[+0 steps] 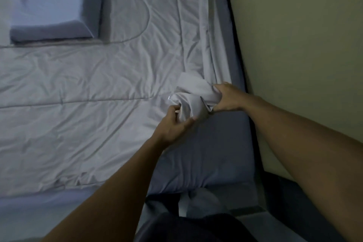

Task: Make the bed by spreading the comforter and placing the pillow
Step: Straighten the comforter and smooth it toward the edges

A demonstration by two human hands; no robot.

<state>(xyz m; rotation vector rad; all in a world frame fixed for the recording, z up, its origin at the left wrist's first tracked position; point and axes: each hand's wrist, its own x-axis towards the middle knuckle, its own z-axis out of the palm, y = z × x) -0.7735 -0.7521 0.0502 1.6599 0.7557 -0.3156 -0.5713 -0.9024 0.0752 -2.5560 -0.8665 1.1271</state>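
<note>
A pale grey quilted comforter lies spread and wrinkled over most of the bed. Its near right corner is bunched up and lifted. My left hand grips that bunch from below left. Gripping it from the right is my right hand. A blue-grey pillow lies flat at the upper left, its folded end toward me. Bare blue fitted sheet shows under my hands at the bed's near right corner.
A greenish wall runs along the bed's right side, tight against the mattress edge. The bed's near edge crosses the lower left. Dark floor and dark clothing fill the bottom centre.
</note>
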